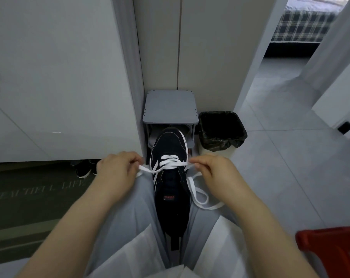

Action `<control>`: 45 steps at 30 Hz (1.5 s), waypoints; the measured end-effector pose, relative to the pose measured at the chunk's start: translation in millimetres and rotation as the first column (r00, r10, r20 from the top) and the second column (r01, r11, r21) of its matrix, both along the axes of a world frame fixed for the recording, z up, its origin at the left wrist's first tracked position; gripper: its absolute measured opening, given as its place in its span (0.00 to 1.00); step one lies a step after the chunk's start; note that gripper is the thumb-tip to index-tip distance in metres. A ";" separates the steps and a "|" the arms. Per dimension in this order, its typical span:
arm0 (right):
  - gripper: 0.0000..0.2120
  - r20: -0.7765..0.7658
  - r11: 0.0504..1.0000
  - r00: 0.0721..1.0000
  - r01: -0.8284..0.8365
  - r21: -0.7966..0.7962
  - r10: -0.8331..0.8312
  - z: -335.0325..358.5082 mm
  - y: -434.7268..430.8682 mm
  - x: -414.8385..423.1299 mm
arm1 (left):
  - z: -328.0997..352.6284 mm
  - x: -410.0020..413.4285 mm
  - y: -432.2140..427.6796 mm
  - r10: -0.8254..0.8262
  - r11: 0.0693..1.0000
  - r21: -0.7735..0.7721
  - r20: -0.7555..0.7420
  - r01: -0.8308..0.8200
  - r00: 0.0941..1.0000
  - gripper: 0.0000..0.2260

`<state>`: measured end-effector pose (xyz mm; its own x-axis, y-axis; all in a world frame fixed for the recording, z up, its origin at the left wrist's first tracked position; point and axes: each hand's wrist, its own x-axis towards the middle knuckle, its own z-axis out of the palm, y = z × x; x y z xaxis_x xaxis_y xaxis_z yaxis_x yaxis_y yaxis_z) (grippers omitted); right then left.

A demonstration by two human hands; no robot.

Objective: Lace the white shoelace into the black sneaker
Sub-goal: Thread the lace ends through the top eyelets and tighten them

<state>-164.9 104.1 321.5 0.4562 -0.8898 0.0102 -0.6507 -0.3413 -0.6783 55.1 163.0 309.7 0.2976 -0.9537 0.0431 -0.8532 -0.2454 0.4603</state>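
Observation:
The black sneaker (171, 177) with white side stripes lies between my knees, toe pointing away from me. The white shoelace (171, 162) crosses its lowest eyelets near the toe. My left hand (118, 167) pinches the left lace end at the sneaker's left side. My right hand (210, 169) pinches the right strand at the sneaker's right side. Both strands run taut out from the eyelets. The loose rest of the right strand loops down over my right thigh.
A small grey stool (170, 107) stands just beyond the toe, with a black-lined waste bin (222, 129) to its right. A white cabinet (59, 77) fills the left. A dark doormat (35, 197) lies lower left, a red stool (334, 249) lower right.

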 end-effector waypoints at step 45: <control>0.12 0.454 0.974 0.889 -0.046 0.222 -0.062 28.2 -13.9 -5.2 | 7.9 -17.6 15.7 -0.124 0.992 -0.041 -0.234 0.117 0.964 0.08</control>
